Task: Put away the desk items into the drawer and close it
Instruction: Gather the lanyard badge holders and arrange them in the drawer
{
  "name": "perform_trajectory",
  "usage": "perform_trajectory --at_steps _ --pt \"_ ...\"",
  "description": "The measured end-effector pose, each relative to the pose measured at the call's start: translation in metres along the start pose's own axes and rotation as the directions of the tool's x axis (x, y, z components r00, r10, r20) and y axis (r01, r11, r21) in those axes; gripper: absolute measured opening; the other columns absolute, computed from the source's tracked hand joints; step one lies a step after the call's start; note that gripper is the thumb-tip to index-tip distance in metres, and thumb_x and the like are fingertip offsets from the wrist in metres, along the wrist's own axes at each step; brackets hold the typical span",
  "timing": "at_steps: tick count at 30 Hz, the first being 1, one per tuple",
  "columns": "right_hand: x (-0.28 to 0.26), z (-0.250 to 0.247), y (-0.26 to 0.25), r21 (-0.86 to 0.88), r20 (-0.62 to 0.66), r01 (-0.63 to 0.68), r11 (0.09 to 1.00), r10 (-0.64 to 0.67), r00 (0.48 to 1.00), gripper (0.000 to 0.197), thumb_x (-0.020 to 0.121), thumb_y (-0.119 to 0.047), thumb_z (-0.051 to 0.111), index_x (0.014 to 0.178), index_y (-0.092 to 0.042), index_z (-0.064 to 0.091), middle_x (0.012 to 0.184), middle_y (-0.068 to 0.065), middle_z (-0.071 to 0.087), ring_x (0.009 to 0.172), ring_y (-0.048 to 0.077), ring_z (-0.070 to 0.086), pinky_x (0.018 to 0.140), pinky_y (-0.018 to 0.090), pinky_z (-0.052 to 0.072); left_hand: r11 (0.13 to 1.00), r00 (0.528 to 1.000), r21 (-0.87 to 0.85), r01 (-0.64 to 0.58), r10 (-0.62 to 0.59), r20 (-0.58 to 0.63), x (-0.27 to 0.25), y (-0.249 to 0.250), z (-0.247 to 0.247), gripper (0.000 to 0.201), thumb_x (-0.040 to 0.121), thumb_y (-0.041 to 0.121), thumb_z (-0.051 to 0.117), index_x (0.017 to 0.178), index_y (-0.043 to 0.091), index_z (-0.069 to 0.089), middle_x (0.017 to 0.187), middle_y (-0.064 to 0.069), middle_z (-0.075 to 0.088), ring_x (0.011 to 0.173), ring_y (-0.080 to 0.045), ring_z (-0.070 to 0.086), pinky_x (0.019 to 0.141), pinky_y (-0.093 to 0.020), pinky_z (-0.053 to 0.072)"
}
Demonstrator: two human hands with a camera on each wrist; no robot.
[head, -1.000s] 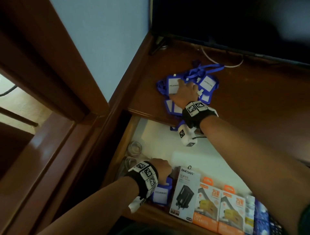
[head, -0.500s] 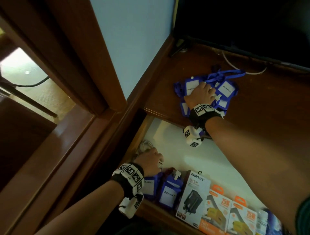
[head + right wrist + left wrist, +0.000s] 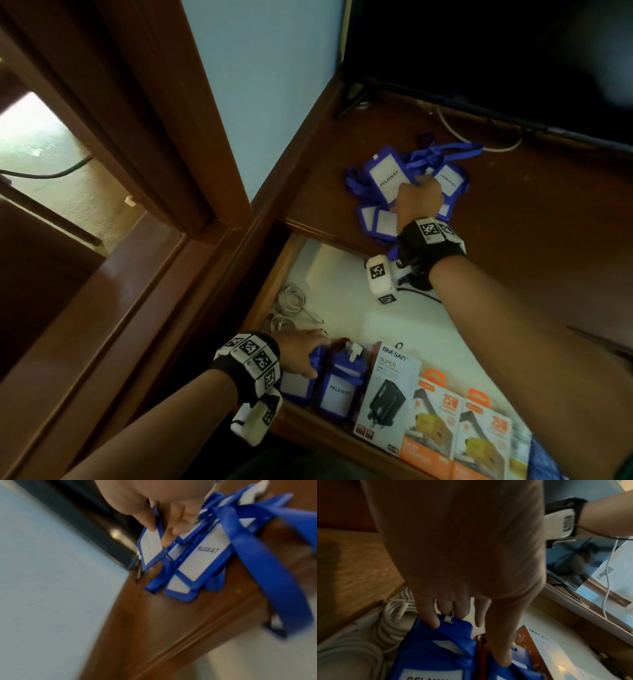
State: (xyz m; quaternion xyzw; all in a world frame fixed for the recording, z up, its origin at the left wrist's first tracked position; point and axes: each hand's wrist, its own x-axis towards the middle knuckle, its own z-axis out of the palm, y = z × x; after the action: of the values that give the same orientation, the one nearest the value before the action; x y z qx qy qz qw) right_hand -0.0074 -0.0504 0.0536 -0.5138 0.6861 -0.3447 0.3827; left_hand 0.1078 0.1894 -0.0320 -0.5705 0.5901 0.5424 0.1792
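Note:
A pile of blue badge holders [image 3: 390, 178] with blue lanyards [image 3: 267, 563] lies on the brown desk top [image 3: 513, 240], above the open drawer [image 3: 339, 274]. My right hand [image 3: 416, 202] reaches into the pile. In the right wrist view its thumb and fingers [image 3: 154, 524] pinch one holder [image 3: 151, 550] above the others [image 3: 202, 559]. Two more blue holders [image 3: 339, 390] stand at the drawer's front left. My left hand [image 3: 301, 354] lies over them, its straight fingers [image 3: 431, 620] touching their top edges [image 3: 440, 649].
Boxed chargers [image 3: 390, 394] and orange boxes [image 3: 455, 435] line the drawer's front. Coiled white cables [image 3: 291, 301] lie in its left corner. A dark screen [image 3: 479, 51] stands at the back of the desk, with a white cable [image 3: 479, 147] below it. The wall and door frame [image 3: 171, 137] are on the left.
My left hand went from the holders to the cables and came back onto the holders. My right hand shifted right in the pile and pinched a holder, and one card now tilts up.

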Motion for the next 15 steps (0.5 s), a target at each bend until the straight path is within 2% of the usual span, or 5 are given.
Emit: perform_trajectory --at_steps 2,4,7,11,15 --pt "-0.016 -0.015 0.0 0.292 0.069 -0.12 0.949 0.104 0.992 0.039 0.092 -0.002 0.045 0.13 -0.007 0.047 0.1 0.015 0.062 0.06 0.029 0.064 0.055 0.034 0.053 1.0 1.0 -0.026 0.002 -0.002 -0.027 -0.001 0.001 -0.001 0.077 0.088 0.036 0.063 0.15 0.022 0.02 0.148 -0.004 0.039 0.127 -0.025 0.045 0.105 -0.038 0.04" --pt "-0.037 -0.035 0.004 0.504 0.167 -0.22 0.835 0.156 0.974 0.032 0.093 0.001 0.046 0.123 -0.011 0.046 0.089 0.013 0.063 0.049 0.024 0.058 0.05 0.031 0.049 0.996 0.997 -0.086 -0.009 0.003 -0.074 -0.001 0.003 0.0 0.076 0.089 0.037 0.062 0.15 0.02 0.021 0.151 -0.004 0.037 0.132 -0.024 0.041 0.105 -0.033 0.038" --pt "-0.07 -0.066 0.022 0.6 0.274 -0.279 0.75 0.135 0.952 0.014 0.092 0.0 0.052 0.1 -0.011 0.051 0.075 0.009 0.064 0.049 0.023 0.056 0.049 0.031 0.047 0.989 0.984 -0.147 -0.017 -0.009 -0.175 0.0 0.005 -0.002 0.065 0.089 0.036 0.061 0.145 0.02 0.033 0.147 -0.005 0.042 0.131 -0.021 0.044 0.103 -0.03 0.038" --pt "-0.099 -0.108 0.057 0.578 0.339 -0.275 0.768 0.08 0.937 0.012 0.093 -0.006 0.053 0.083 -0.013 0.054 0.087 0.01 0.068 0.06 0.021 0.059 0.047 0.027 0.042 0.962 0.941 -0.256 -0.099 0.007 -0.339 -0.003 0.023 -0.015 0.052 0.087 0.039 0.061 0.135 0.028 0.045 0.141 0.003 0.048 0.125 -0.015 0.048 0.104 -0.037 0.041" --pt "-0.114 -0.145 0.085 0.532 0.32 -0.269 0.802 0.104 0.942 0.008 0.094 -0.008 0.052 0.09 -0.011 0.057 0.084 0.01 0.066 0.058 0.017 0.052 0.045 0.025 0.039 0.819 0.727 -0.382 -0.428 0.061 -0.684 -0.004 0.074 -0.023 0.045 0.085 0.023 0.07 0.125 0.027 0.051 0.132 0.004 0.047 0.122 -0.013 0.047 0.105 -0.034 0.04"
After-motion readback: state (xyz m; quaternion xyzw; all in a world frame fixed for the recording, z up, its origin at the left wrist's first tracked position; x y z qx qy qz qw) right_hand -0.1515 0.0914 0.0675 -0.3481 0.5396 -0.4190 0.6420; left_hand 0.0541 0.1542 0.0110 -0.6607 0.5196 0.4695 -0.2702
